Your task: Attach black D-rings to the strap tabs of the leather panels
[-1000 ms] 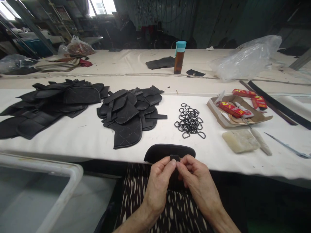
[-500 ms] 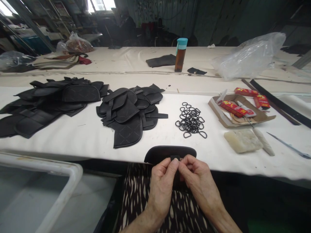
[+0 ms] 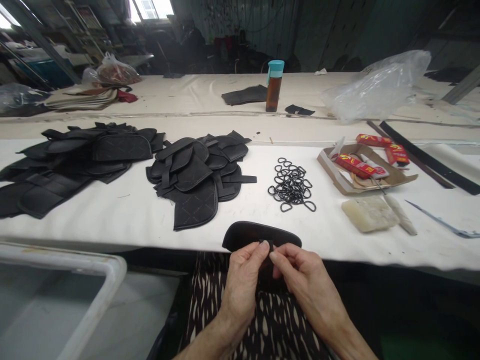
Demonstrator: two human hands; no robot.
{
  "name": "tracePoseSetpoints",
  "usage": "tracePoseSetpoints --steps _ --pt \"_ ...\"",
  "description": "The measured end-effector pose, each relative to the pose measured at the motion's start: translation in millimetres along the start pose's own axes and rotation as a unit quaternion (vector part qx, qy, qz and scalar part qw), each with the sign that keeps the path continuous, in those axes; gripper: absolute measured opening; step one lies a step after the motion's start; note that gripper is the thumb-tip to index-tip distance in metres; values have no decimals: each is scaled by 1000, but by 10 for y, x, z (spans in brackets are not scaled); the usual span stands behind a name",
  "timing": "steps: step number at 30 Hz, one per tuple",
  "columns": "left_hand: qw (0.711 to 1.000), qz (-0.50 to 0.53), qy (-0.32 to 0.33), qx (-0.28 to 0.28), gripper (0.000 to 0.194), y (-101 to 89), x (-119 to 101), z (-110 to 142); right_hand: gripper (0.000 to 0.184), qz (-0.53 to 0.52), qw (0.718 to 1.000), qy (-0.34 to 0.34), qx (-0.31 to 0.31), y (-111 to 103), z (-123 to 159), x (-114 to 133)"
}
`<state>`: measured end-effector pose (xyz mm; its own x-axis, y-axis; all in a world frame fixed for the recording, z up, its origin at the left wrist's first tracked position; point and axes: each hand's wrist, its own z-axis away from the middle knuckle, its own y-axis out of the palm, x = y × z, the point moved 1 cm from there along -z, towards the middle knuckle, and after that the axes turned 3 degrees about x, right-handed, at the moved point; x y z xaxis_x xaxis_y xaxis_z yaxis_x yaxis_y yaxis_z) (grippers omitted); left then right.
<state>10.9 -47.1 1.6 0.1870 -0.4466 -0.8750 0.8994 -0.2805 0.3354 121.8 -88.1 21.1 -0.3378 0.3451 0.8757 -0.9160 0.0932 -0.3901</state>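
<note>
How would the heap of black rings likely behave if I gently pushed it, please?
The black rings would probably spread, since several lie loose at the edges. Some might catch together, as they overlap and have open centres. Rolling seems unlikely, given their D shapes.

Blue-lidded bottle (image 3: 274, 89) seen upright on pale cloth (image 3: 180, 100), dark flat sheet (image 3: 243, 95) laid beside it. Crumpled clear bag (image 3: 378, 87) noted at right. Stacked sheets (image 3: 84, 101) observed far left. Window (image 3: 152, 9) cut off by top edge.
</note>
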Motion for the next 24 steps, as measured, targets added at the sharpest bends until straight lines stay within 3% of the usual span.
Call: tracePoseSetpoints --steps 3,5,6,9,11,13,15,18,20,24 --pt "1000 14 -26 0 28 -28 -64 -6 20 67 981 -118 -136 -161 56 -28" --pt "998 32 -45 1 28 -35 -109 0 27 103 957 -160 -219 -254 22 -65" --pt "997 47 -52 6 28 -36 -127 5 31 105 959 -157 -211 -276 -21 -86" --pt "993 91 -74 23 25 -48 -155 27 21 19 993 -114 -35 -252 -189 -121" --pt "989 105 -98 23 24 -69 -168 52 18 -36 992 -116 37 -221 -270 -87" --pt "987 106 -117 17 23 -92 -200 86 19 -17 987 -158 31 -224 -309 -6" --pt "987 106 -124 13 21 -106 -257 124 20 76 968 -239 15 -252 -316 106" --pt "988 109 -110 1 19 -110 -361 166 24 220 900 -376 -3 -297 -315 261" --pt "990 106 -90 -10 18 -117 -405 168 24 262 874 -409 -6 -306 -338 310" --pt "992 91 -90 -21 18 -157 -374 106 22 208 925 -315 38 -280 -440 256"
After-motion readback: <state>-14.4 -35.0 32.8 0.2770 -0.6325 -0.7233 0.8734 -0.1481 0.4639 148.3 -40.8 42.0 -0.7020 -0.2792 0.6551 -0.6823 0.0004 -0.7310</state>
